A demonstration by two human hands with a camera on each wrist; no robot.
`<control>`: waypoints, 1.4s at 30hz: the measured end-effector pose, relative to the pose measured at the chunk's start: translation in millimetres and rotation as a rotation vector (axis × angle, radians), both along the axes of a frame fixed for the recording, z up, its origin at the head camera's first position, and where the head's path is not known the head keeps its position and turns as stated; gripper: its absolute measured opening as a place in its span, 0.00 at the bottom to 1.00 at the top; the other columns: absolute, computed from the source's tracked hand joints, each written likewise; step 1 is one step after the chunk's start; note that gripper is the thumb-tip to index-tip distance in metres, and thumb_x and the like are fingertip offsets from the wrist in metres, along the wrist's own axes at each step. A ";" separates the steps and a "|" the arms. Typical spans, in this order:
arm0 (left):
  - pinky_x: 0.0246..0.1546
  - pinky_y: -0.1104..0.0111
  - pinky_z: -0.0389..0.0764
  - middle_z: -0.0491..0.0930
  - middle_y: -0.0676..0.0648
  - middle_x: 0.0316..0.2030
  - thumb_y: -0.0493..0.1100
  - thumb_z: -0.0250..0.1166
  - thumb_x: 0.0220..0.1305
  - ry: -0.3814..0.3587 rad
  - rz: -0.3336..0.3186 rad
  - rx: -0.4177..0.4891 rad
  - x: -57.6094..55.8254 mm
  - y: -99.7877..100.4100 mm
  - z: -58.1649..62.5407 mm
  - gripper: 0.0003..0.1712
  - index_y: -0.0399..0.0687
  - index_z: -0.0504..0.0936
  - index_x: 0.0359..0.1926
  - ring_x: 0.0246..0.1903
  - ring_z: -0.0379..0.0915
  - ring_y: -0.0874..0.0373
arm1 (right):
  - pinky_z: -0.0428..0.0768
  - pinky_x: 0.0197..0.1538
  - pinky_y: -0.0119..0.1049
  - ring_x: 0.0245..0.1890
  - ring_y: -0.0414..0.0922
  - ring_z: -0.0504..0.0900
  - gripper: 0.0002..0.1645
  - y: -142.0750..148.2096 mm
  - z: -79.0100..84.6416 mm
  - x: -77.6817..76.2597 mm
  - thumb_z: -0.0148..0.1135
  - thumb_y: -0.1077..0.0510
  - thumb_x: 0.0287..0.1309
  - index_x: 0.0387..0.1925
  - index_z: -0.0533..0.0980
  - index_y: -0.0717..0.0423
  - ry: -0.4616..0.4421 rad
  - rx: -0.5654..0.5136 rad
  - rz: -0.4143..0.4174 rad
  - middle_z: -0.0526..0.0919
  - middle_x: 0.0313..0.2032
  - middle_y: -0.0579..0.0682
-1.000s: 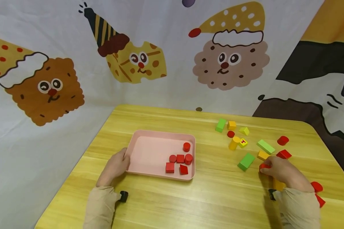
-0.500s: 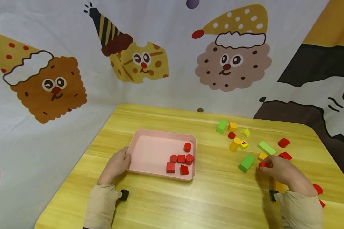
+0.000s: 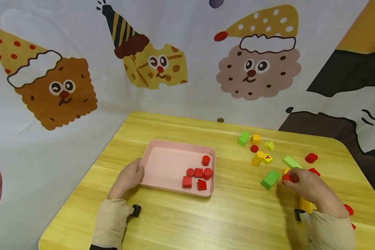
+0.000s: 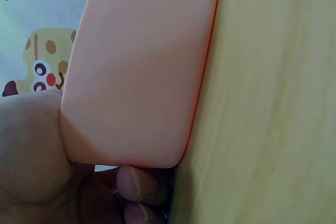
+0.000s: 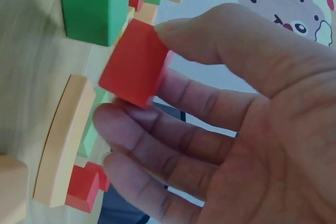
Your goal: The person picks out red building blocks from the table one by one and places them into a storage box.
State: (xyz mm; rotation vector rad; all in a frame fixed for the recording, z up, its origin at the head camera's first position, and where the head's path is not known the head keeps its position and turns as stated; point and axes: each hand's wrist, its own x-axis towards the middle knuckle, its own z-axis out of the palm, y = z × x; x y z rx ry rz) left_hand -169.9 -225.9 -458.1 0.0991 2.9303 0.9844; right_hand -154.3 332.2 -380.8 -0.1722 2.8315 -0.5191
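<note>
My left hand (image 3: 129,178) grips the left end of a pink tray (image 3: 162,189), its thumb at the rim. The left wrist view shows the tray's outer wall (image 4: 136,72) close up, with fingertips at its corner. Inside the tray, towards its right end, lie several red blocks, among them a red cube (image 3: 187,182) and a red cylinder (image 3: 206,160). Over on the right, my right hand (image 3: 309,185) pinches a red block (image 5: 134,64) between thumb and fingers, just above the table. A green block (image 3: 270,179) lies to the left of that hand.
Several green, yellow, orange and red blocks are scattered around my right hand, including an orange cylinder (image 3: 257,158) and a red cylinder (image 3: 311,158). More red pieces (image 3: 348,209) lie beside the right sleeve. A printed cloth (image 3: 200,104) hangs behind the wooden table (image 3: 237,222).
My right hand has lifted the pinched red block slightly and moved it a little away from me. The left hand keeps its grip on the tray. The head view has shifted slightly.
</note>
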 end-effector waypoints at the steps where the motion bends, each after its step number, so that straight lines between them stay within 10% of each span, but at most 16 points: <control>1: 0.37 0.55 0.72 0.75 0.45 0.28 0.42 0.42 0.72 0.000 0.000 -0.001 -0.3 0.2 0.4 0.17 0.41 0.72 0.54 0.32 0.70 0.50 | 0.71 0.30 0.41 0.27 0.46 0.70 0.17 -1.8 -0.5 0.8 0.61 0.54 0.57 0.39 0.73 0.66 0.023 -0.003 0.004 0.76 0.29 0.50; 22: 0.40 0.52 0.74 0.78 0.39 0.40 0.42 0.42 0.72 0.015 -0.009 -0.011 -1.8 1.3 3.2 0.18 0.40 0.71 0.55 0.36 0.70 0.49 | 0.70 0.29 0.39 0.27 0.46 0.68 0.19 -23.9 9.8 2.0 0.63 0.55 0.56 0.41 0.73 0.67 0.159 -0.024 0.016 0.71 0.26 0.51; 42: 0.37 0.56 0.72 0.75 0.44 0.30 0.42 0.42 0.72 -0.011 0.005 0.001 -3.3 1.2 -0.9 0.16 0.43 0.72 0.52 0.32 0.69 0.50 | 0.77 0.34 0.45 0.33 0.50 0.73 0.20 -66.2 5.6 -1.0 0.62 0.56 0.58 0.48 0.72 0.64 0.375 -0.055 0.111 0.73 0.42 0.60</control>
